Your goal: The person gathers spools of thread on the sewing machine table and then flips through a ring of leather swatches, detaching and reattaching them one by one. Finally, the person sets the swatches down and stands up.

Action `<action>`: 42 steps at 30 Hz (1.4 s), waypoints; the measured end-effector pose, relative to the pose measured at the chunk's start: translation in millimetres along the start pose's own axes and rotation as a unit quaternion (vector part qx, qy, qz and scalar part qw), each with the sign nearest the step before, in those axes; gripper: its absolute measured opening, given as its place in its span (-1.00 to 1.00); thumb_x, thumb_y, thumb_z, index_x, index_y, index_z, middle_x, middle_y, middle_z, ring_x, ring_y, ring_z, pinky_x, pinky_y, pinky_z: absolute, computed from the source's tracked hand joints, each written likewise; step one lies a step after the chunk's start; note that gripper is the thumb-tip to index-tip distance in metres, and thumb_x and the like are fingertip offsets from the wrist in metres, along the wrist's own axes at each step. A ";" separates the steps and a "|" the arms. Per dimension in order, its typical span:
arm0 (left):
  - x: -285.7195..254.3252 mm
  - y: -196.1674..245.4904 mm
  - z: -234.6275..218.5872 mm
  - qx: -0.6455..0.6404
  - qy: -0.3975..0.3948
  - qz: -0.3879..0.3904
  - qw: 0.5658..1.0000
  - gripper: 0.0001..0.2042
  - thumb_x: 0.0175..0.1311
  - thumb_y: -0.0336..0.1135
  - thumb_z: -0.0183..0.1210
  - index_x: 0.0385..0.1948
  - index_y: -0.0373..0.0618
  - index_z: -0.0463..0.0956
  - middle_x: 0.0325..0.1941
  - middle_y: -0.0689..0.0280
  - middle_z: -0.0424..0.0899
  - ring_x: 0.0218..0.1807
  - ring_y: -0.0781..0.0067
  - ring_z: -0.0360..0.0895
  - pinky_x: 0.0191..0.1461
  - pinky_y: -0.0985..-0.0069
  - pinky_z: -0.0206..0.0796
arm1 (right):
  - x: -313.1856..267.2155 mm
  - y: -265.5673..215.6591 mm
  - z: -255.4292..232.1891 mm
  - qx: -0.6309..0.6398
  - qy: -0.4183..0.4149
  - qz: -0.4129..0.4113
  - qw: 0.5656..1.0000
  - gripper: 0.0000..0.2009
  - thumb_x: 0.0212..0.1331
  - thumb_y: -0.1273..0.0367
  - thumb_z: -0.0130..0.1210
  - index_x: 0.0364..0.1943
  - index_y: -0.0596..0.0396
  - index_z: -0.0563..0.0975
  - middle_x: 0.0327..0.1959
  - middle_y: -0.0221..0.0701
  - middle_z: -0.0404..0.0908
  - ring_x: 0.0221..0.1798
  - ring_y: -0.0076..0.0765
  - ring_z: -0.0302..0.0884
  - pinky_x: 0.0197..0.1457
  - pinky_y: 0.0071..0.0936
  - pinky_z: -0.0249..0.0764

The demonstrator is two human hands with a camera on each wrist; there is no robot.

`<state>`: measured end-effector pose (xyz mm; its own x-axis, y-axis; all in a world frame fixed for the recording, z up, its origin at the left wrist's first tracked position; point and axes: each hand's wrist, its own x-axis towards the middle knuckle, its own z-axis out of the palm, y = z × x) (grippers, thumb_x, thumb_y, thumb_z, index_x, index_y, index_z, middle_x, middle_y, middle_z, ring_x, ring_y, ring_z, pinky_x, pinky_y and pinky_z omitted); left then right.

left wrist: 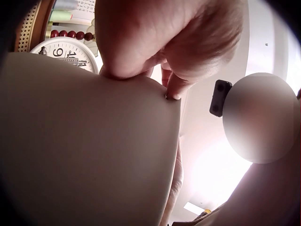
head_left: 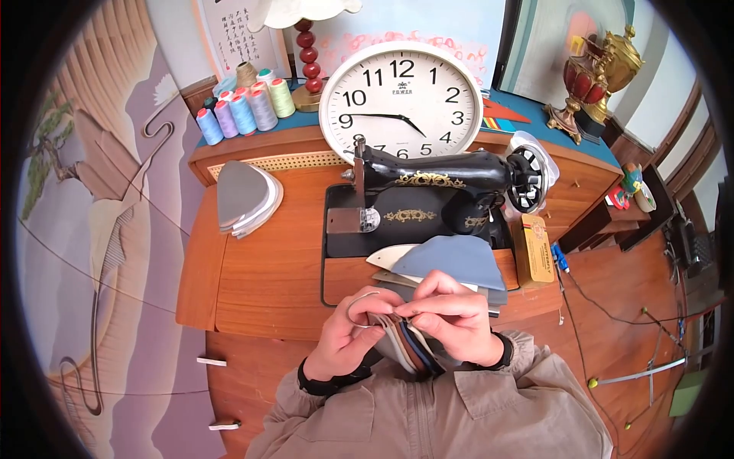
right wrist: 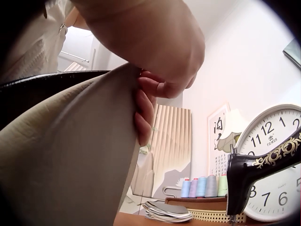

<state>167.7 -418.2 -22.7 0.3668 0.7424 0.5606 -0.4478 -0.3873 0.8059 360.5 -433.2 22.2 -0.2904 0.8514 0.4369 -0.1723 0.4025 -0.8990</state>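
Observation:
Close to the person's chest, the left hand (head_left: 348, 334) pinches the top corner of a stack of leather-like pieces (head_left: 405, 342) in grey, brown and dark blue, and a thin metal ring (head_left: 350, 312) shows at its fingers. The right hand (head_left: 459, 321) pinches the same corner from the other side, thumb and fingertips together. In the left wrist view a pale piece (left wrist: 94, 146) fills the lower left, with fingers at its corner by a small hole. A grey piece (right wrist: 94, 150) hangs below the fingers in the right wrist view.
A black sewing machine (head_left: 428, 174) stands behind the hands, with blue and grey pieces (head_left: 451, 260) before it. More grey pieces (head_left: 246, 200) lie at the left of the table (head_left: 260, 283). A yellow box (head_left: 534, 249) is at the right; a clock (head_left: 401, 99) and thread spools (head_left: 241, 111) stand behind.

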 end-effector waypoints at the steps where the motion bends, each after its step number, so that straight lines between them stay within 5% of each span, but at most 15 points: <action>1: 0.5 5.1 0.5 0.052 -0.005 -0.027 0.998 -0.79 0.43 -0.34 0.00 0.01 -0.15 0.42 0.06 0.05 0.51 0.05 0.26 0.49 0.14 0.36 0.29 | 0.4 -1.3 0.3 -0.027 0.011 -0.002 1.000 -0.84 0.17 0.48 0.24 -0.18 0.22 0.68 -0.32 -0.38 0.52 -0.29 -0.52 0.42 -0.20 -0.59 0.37; 3: 2.9 7.4 -4.1 0.103 -0.010 -0.053 0.993 -0.75 0.45 -0.31 -0.05 0.05 -0.19 0.41 0.07 0.09 0.51 0.08 0.27 0.48 0.19 0.34 0.24 | 1.5 -1.0 -0.1 -0.049 0.015 -0.009 0.999 -0.85 0.16 0.49 0.23 -0.20 0.22 0.68 -0.36 -0.38 0.54 -0.32 -0.53 0.43 -0.23 -0.60 0.38; 5: 7.7 5.3 -14.1 0.106 -0.136 -0.037 0.984 -0.66 0.45 -0.39 -0.10 0.22 -0.20 0.34 0.17 0.12 0.45 0.16 0.23 0.40 0.27 0.35 0.17 | 2.6 -0.4 0.1 -0.071 0.018 -0.017 0.997 -0.86 0.16 0.51 0.23 -0.21 0.23 0.68 -0.40 -0.39 0.55 -0.36 -0.55 0.45 -0.26 -0.62 0.38; 6: 7.3 6.6 -13.1 0.106 -0.136 -0.037 0.984 -0.66 0.45 -0.39 -0.10 0.22 -0.20 0.34 0.17 0.12 0.45 0.16 0.23 0.40 0.27 0.35 0.17 | 2.7 0.0 0.5 -0.051 0.027 0.001 0.998 -0.87 0.15 0.52 0.24 -0.23 0.23 0.68 -0.40 -0.38 0.57 -0.36 -0.55 0.46 -0.26 -0.61 0.40; 9: 6.4 8.8 -9.5 0.091 -0.119 -0.050 0.987 -0.62 0.48 -0.22 -0.13 0.19 -0.24 0.36 0.19 0.11 0.44 0.20 0.22 0.37 0.27 0.24 0.15 | 2.8 2.7 1.5 -0.018 0.042 0.025 0.999 -0.89 0.13 0.54 0.24 -0.27 0.24 0.68 -0.39 -0.35 0.60 -0.35 -0.55 0.48 -0.25 -0.61 0.42; 12: 4.8 6.9 -9.3 0.099 -0.113 -0.023 0.988 -0.63 0.40 -0.42 -0.04 0.23 -0.19 0.38 0.16 0.11 0.42 0.19 0.16 0.34 0.28 0.33 0.16 | 3.0 0.7 0.3 -0.016 0.049 0.015 0.999 -0.91 0.12 0.57 0.25 -0.29 0.23 0.68 -0.40 -0.37 0.59 -0.37 -0.58 0.47 -0.30 -0.62 0.40; 16: 3.7 11.1 -5.6 0.239 0.011 0.028 0.971 -0.79 0.30 -0.45 0.12 -0.09 -0.23 0.63 -0.04 0.17 0.48 -0.02 0.34 0.41 0.09 0.44 0.29 | 2.9 -7.6 -3.8 -0.106 0.059 -0.039 0.992 -0.89 0.09 0.60 0.25 -0.29 0.20 0.69 -0.43 -0.40 0.58 -0.41 -0.60 0.46 -0.37 -0.63 0.36; 19: -0.2 7.2 -6.2 -0.013 0.010 -0.034 0.999 -0.86 0.32 -0.61 0.05 -0.25 -0.30 0.61 -0.29 0.23 0.64 -0.36 0.51 0.55 -0.27 0.63 0.38 | 2.4 -6.9 -3.0 -0.132 0.072 -0.060 0.987 -0.88 0.08 0.59 0.27 -0.28 0.20 0.68 -0.43 -0.39 0.59 -0.41 -0.59 0.48 -0.36 -0.62 0.38; 26: -0.4 2.4 -3.1 0.009 0.041 -0.026 0.999 -0.89 0.37 -0.54 0.04 -0.27 -0.36 0.56 -0.34 0.18 0.66 -0.29 0.45 0.61 -0.25 0.59 0.41 | -5.2 3.9 -0.1 -0.061 0.054 -0.047 0.996 -0.86 0.08 0.57 0.28 -0.25 0.19 0.66 -0.36 -0.38 0.59 -0.36 -0.55 0.51 -0.30 -0.61 0.41; 32: 2.8 -3.5 -0.2 -0.041 0.026 -0.009 0.999 -0.90 0.39 -0.48 0.06 -0.27 -0.33 0.53 -0.32 0.17 0.60 -0.28 0.40 0.56 -0.20 0.53 0.39 | -11.0 6.4 -9.0 -0.091 0.050 -0.048 0.993 -0.86 0.03 0.55 0.33 -0.28 0.20 0.69 -0.34 -0.36 0.59 -0.34 -0.52 0.53 -0.29 -0.57 0.44; 35: 7.4 -1.9 -0.4 -0.022 -0.016 0.023 0.999 -0.90 0.40 -0.48 0.03 -0.22 -0.30 0.51 -0.21 0.16 0.55 -0.18 0.40 0.50 -0.09 0.50 0.35 | -13.8 6.9 -11.1 0.015 0.069 -0.005 0.998 -0.84 0.03 0.56 0.32 -0.25 0.20 0.69 -0.34 -0.36 0.61 -0.33 -0.52 0.54 -0.28 -0.58 0.44; 38: 9.1 2.7 4.6 0.006 -0.043 -0.018 0.999 -0.88 0.42 -0.45 -0.01 -0.19 -0.27 0.50 -0.09 0.14 0.50 -0.08 0.42 0.44 0.01 0.49 0.30 | -16.0 6.6 -16.1 0.013 0.076 0.021 0.997 -0.87 0.08 0.59 0.27 -0.26 0.28 0.67 -0.34 -0.33 0.59 -0.41 -0.59 0.50 -0.38 -0.66 0.41; 42: 18.5 -2.4 13.7 0.113 -0.018 0.020 0.993 -0.80 0.46 -0.28 -0.04 -0.28 -0.22 0.48 0.08 0.09 0.44 -0.02 0.38 0.42 0.06 0.45 0.28 | -13.6 -5.1 -23.2 -0.053 0.056 -0.014 0.997 -0.87 0.17 0.56 0.20 -0.21 0.28 0.67 -0.33 -0.32 0.60 -0.43 -0.61 0.50 -0.42 -0.68 0.39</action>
<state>186.7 -411.0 -11.7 0.3836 0.7056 0.5958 -0.2697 -0.5314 0.8030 387.2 -439.0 20.1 -0.1788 0.8691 0.4612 -0.0762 0.4551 -0.8872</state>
